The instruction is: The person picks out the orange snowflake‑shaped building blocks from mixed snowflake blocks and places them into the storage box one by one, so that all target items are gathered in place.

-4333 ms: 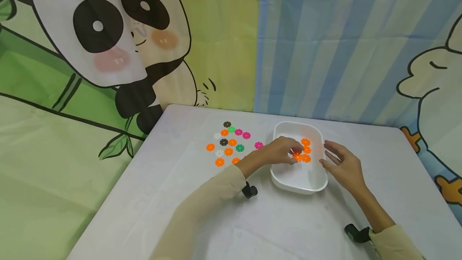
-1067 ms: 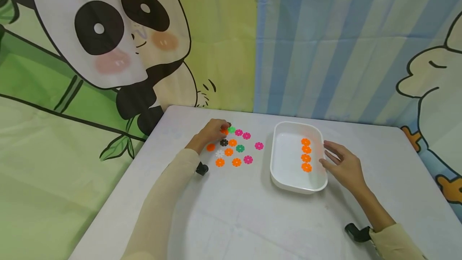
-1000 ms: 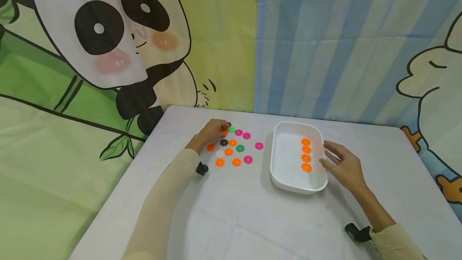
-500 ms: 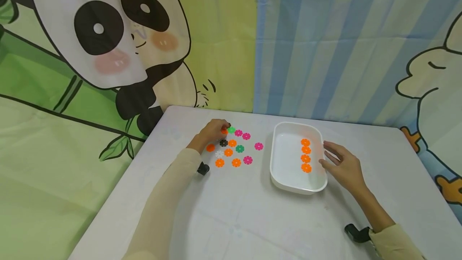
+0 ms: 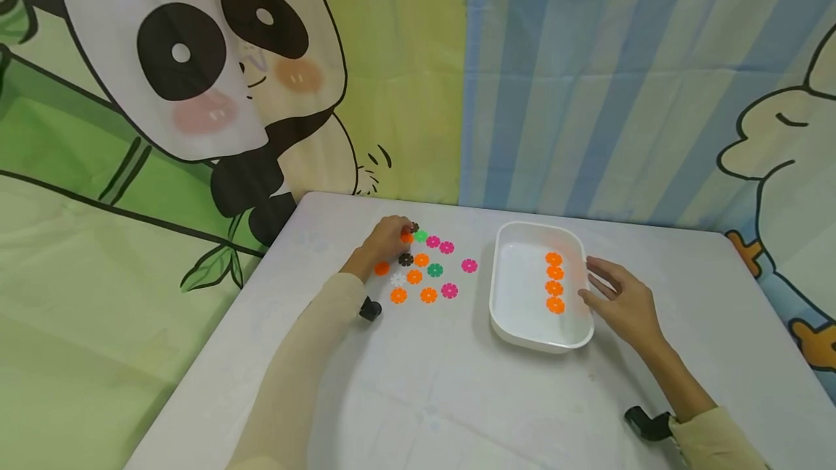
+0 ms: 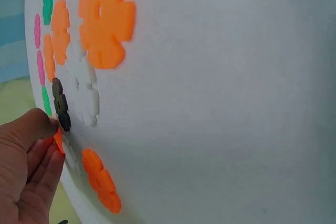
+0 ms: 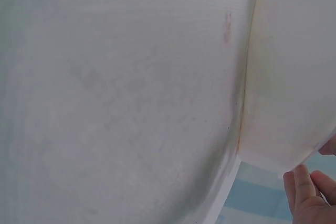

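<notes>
At the back left of the table, my left hand [image 5: 387, 238] pinches an orange flower-shaped plastic disc [image 6: 59, 141] between thumb and fingers. A white disc [image 6: 71, 156] sits right beside those fingertips, and a black disc [image 6: 61, 104] lies near the thumb. My right hand [image 5: 623, 304] is at the right side of a white tray [image 5: 506, 318], its fingers loosely extended and fingertips against the rim. Inside the tray, several orange discs [image 5: 554, 288] form a column. In the right wrist view the fingers touch the outside of the tray wall [image 7: 289, 77].
Several loose discs lie around my left hand: a green one [image 5: 435, 270], a pink one [image 5: 469, 265], an orange one [image 5: 428, 295] and a white one [image 5: 398, 279]. A white cloth covers the table [image 5: 444, 397]. Behind it hangs a printed curtain [image 5: 398, 93].
Earlier my left hand was inside the tray at the orange discs; it has moved left to the loose discs. The orange discs now stand in a straight column. My right hand has stayed put.
</notes>
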Demonstrator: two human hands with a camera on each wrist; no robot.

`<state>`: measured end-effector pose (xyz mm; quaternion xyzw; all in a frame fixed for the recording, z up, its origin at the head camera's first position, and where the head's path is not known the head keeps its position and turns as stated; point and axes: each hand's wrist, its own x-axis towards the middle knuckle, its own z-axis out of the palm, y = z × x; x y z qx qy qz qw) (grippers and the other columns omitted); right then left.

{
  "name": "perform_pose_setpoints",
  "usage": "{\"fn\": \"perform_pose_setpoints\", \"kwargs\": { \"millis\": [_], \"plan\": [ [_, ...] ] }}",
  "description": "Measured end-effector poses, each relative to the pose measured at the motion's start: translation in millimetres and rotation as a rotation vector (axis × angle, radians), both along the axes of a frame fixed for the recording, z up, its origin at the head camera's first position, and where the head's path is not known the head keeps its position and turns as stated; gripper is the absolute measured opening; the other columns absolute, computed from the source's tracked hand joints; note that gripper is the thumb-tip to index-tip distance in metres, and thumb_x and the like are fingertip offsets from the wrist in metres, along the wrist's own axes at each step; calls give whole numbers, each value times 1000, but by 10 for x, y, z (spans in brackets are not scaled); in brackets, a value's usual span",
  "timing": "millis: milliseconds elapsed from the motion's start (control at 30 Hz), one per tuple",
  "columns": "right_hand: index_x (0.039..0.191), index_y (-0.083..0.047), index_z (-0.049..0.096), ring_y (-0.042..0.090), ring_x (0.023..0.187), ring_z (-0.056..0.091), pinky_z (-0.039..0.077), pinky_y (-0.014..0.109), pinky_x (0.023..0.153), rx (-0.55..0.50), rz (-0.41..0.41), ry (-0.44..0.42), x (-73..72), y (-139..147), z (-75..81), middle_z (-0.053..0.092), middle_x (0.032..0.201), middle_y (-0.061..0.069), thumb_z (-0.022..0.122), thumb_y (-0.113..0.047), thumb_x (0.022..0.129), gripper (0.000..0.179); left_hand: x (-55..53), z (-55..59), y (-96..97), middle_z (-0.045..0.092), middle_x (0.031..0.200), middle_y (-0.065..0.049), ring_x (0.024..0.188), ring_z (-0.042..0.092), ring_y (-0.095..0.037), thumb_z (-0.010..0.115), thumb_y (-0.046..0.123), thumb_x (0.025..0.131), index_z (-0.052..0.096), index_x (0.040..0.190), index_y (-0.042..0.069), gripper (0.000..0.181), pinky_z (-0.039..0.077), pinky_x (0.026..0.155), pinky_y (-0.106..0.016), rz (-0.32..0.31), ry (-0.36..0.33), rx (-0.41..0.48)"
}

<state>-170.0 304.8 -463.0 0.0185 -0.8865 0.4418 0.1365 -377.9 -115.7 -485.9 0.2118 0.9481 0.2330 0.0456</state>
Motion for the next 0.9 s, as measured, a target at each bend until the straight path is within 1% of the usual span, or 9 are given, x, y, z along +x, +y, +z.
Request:
{"fn": "perform_pose_setpoints", "kwargs": {
  "millis": [167,267,400,500,633,767,833,900],
  "plan": [
    [139,4,47,43,121,53,46,13,81,3,-6,-4,1,5,-8,49,139,24,75,-6,85,62,-4,5,28,58,110,-11,99,53,-24,75,8,82,60,126,0,47,47,94,-35,5,-14,-12],
    [139,4,46,42,121,53,46,13,81,8,-6,-3,-3,8,-11,49,139,24,75,-5,85,62,-10,10,37,56,113,-13,102,51,-25,76,8,81,60,126,0,49,45,96,-36,-28,9,-30],
    [140,4,46,42,121,53,46,14,81,12,-6,-12,-2,7,-13,49,140,23,75,-7,85,62,-12,-2,25,54,115,-12,109,47,-28,76,6,79,61,123,2,47,42,99,-36,-82,53,-52],
    [140,3,46,42,121,53,46,14,81,19,-8,-16,-5,1,-6,49,140,23,75,-7,85,62,-7,0,1,55,116,-10,113,45,-27,76,7,80,60,124,3,47,41,101,-35,-96,64,-70],
    [139,4,47,42,121,53,46,14,81,19,-9,-16,-7,0,15,49,140,23,75,-7,85,62,9,40,-29,57,120,-10,115,47,-26,75,10,83,58,128,2,49,40,104,-35,-90,63,-88],
    [139,4,47,42,121,53,46,15,81,17,-15,-21,-4,4,21,49,140,24,75,-8,85,62,30,72,-66,58,126,-13,119,49,-28,72,6,83,60,129,1,48,38,107,-39,-70,44,-56],
    [139,4,47,42,122,53,46,15,81,21,-19,-27,-2,6,14,49,139,24,75,-8,85,62,34,71,-82,59,127,-13,118,51,-28,70,4,83,61,127,2,46,38,107,-39,-65,32,-42],
    [139,3,47,41,122,53,46,15,81,21,-21,-33,-2,9,1,49,140,23,75,-9,86,62,31,63,-97,61,125,-12,114,54,-27,71,4,83,63,126,2,44,40,105,-39,-66,28,-47]
  ]
}}
